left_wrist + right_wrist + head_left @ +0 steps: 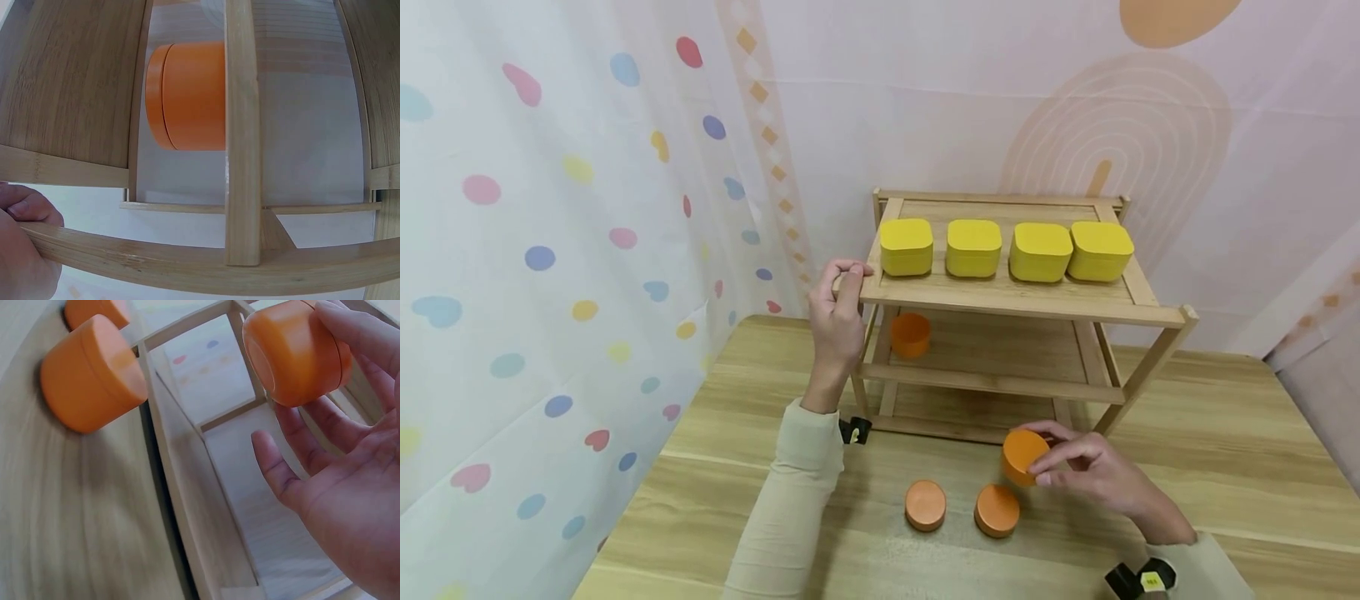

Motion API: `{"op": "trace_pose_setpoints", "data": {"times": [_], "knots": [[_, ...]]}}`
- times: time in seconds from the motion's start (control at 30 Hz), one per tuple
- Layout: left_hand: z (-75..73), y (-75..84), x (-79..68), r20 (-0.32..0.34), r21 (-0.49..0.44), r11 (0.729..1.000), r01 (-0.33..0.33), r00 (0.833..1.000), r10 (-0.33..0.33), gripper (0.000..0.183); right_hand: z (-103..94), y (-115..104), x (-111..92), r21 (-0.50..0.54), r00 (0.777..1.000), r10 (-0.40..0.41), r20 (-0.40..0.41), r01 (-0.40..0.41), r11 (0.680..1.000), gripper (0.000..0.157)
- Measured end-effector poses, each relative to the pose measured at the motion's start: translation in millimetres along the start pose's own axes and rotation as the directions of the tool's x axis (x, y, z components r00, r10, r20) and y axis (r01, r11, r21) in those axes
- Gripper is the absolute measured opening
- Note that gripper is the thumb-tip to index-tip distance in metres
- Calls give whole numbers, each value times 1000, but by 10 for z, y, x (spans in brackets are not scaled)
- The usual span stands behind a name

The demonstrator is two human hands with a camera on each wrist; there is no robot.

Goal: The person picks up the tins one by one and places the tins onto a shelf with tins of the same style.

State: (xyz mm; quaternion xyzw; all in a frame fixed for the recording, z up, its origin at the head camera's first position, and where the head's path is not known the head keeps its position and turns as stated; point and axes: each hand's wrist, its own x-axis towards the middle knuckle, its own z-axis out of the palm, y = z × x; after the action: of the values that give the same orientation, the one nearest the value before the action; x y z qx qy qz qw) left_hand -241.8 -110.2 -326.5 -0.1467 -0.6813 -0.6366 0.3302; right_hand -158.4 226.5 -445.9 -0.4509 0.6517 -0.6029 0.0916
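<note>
My left hand [838,321] grips the front left corner of a three-tier wooden shelf [1000,302], its thumb lying over the rail. Between the thumb and fingers of my right hand [1101,473] is a round orange lidded jar [294,353], held tilted above the table just in front of the shelf. Two similar jars stand on the table: one orange jar [997,510] close below the held one, another jar [925,505] farther left. On the middle tier, at its left end, sits one more orange jar [194,94].
Several yellow rounded-square boxes [973,248] stand in a row on the top tier. The shelf's right front leg [1150,371] slants down close to my right hand. Behind the wooden table [700,492] hang patterned curtains [587,208].
</note>
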Motion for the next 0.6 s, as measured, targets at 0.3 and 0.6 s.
{"op": "trace_pose_setpoints", "data": {"times": [0.3,0.6], "knots": [[7,11,0,-1,11,1000,-6,1000,6,29,14,-73,159,31,999,-50,4,49,998,44],[-8,20,5,-4,19,1000,0,1000,0,29,42,-130,308,41,999,-53,9,53,998,39]]}}
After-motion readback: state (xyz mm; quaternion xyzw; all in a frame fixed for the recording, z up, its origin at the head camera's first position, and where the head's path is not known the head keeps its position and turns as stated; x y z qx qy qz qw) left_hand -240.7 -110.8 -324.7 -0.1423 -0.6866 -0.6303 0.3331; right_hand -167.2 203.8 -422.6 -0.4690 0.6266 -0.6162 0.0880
